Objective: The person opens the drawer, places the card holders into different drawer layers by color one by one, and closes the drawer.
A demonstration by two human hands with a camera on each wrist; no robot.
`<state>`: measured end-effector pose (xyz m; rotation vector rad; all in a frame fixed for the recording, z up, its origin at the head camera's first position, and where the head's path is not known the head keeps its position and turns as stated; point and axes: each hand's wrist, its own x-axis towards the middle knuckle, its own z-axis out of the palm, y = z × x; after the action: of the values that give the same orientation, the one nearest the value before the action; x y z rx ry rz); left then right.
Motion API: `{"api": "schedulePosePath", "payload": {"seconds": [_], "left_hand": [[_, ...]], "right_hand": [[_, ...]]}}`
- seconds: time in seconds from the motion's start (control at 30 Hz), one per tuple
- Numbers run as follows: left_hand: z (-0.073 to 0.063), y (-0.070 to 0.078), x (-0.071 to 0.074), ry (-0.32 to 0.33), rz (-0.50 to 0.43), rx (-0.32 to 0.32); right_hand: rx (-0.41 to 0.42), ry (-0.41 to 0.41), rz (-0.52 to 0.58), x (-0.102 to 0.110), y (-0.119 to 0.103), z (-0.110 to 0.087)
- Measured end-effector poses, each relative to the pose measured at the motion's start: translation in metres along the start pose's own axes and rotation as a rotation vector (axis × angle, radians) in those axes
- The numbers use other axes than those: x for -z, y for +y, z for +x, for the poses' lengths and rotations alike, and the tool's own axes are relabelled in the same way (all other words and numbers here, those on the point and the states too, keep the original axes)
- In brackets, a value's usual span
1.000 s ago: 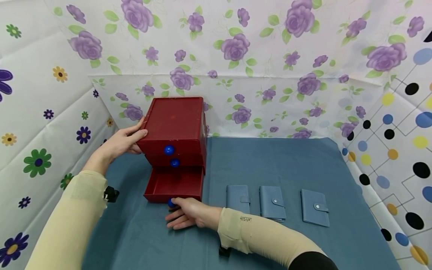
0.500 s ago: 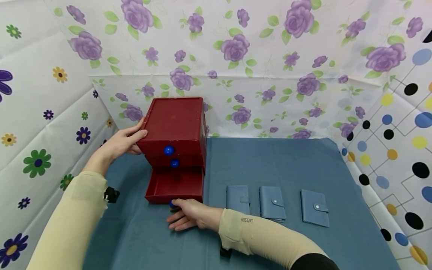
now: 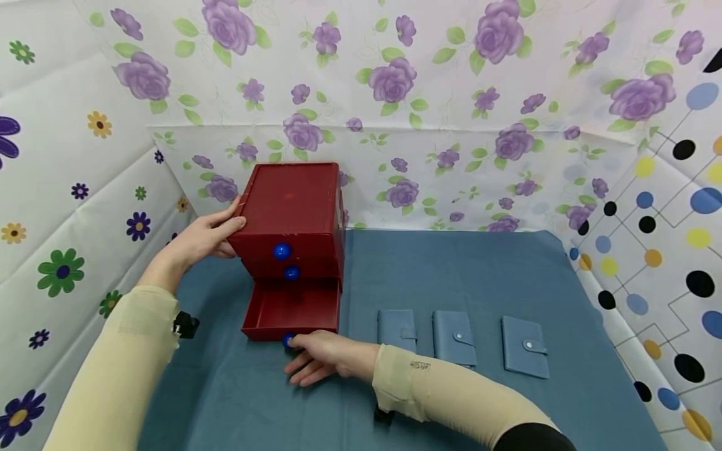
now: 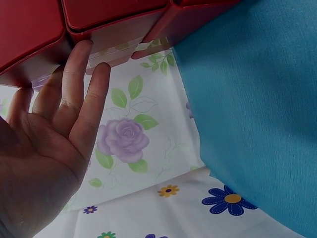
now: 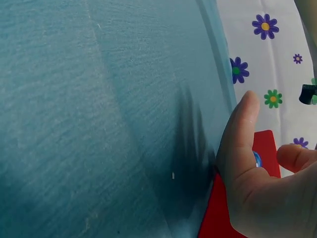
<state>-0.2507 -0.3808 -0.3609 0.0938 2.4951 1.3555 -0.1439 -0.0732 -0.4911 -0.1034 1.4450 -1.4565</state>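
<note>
A dark red drawer box (image 3: pixel 290 197) stands at the back left on the blue cloth, two of its blue knobs showing on the upper fronts. Its bottom drawer (image 3: pixel 293 304) is pulled out, and the bare red inside shows. My left hand (image 3: pixel 197 241) rests against the box's left side, thumb at the top edge; in the left wrist view its fingers (image 4: pixel 77 79) are extended along the red side. My right hand (image 3: pixel 327 357) is at the bottom drawer's blue knob (image 3: pixel 288 340), thumb beside it. In the right wrist view the thumb stands apart from the fingers (image 5: pixel 242 129).
Three blue-grey snap-strap notebooks or wallets lie in a row on the right: the left one (image 3: pixel 397 329), the middle one (image 3: pixel 454 338), partly behind my right forearm, and the right one (image 3: pixel 524 346). Flowered sheets (image 3: pixel 395 125) wall in the back and left; a dotted one bounds the right.
My right hand has shifted slightly to the right at the knob. The bottom drawer sits about the same, and my left hand stays on the box.
</note>
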Motion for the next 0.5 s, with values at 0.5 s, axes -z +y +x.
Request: {"api": "schedulePosePath", "payload": {"seconds": [0.5], "left_hand": [[0.003,-0.001,0.0,0.01,0.016,0.02]], "right_hand": [[0.083,-0.033,-0.207,0.031,-0.007,-0.024]]}}
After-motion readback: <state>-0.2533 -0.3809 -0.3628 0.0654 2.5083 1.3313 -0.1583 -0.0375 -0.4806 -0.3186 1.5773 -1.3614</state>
